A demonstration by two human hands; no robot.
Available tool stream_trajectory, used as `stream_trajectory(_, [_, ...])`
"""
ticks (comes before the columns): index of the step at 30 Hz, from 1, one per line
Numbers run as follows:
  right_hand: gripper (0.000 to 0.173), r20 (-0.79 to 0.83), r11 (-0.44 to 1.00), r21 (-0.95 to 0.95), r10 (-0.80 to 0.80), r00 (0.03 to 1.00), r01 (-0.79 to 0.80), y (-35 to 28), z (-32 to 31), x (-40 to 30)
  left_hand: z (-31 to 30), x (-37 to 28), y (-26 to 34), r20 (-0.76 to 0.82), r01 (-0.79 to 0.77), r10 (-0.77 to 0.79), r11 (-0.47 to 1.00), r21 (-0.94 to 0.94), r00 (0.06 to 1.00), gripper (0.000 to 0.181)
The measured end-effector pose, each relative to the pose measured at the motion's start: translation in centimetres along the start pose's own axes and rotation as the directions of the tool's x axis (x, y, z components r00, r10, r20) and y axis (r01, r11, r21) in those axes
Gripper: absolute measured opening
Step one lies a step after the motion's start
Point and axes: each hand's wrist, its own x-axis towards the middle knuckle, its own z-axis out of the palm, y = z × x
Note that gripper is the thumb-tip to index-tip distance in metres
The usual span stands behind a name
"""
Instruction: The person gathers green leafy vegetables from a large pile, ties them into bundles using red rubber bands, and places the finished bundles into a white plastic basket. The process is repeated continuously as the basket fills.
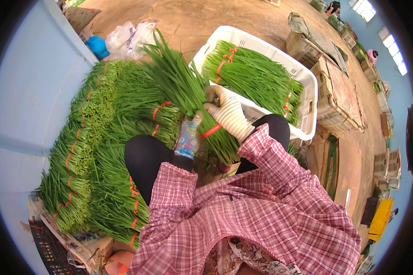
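A bunch of garlic chives (175,80) is held between my two gloved hands, its leafy tips pointing up and away and its cut stems towards my lap. A red tie (211,131) binds it near the stem end. My left hand (189,132), in a patterned glove, grips it from the left with the thumb on the stems. In a cream striped glove, my right hand (228,111) curls over its right side, just above the tie. The fingers beneath the bunch are hidden.
Many tied chive bunches (99,147) are stacked at my left beside a pale blue wall (31,92). A white plastic crate (311,99) holding tied chives (254,79) stands ahead right. Boxes (337,96) lie beyond it. Plastic bags (130,39) rest on the floor. Other people (371,56) are far off.
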Motion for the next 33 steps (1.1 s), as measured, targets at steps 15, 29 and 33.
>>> stream_trajectory(15, [0.027, -0.042, 0.992, -0.125, -0.015, 0.999, 0.009, 0.4, 0.3, 0.3, 1.6, -0.5, 0.7, -0.054, -0.092, 0.093, 0.995, 0.031, 0.994, 0.044])
stream_trajectory(29, [0.022, -0.03, 0.965, -0.203, 0.164, 0.986, -0.167, 0.8, 0.7, 4.1, 1.1, 0.3, 0.0, -0.119, -0.147, 0.167, 0.976, 0.16, 0.979, 0.056])
stream_trajectory(33, [0.015, -0.126, 0.978, 0.15, 0.163, 0.979, -0.144, 1.8, 1.0, 3.6, 0.5, 0.4, 0.1, -0.169, -0.08, 0.101, 0.989, 0.128, 0.98, 0.056])
